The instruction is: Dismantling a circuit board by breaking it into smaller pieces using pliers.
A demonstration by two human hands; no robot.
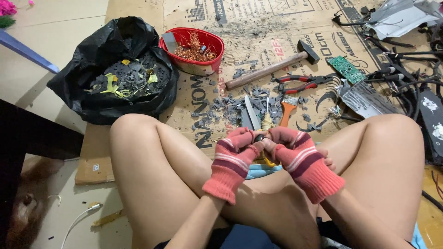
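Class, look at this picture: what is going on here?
A person sits cross-legged on flattened cardboard, wearing pink striped fingerless gloves. The left hand and right hand are pressed together around a small dark part; what it is cannot be told. In front lie a hammer, pliers, grey fragments, a red bowl of copper wire and a black bag of scraps.
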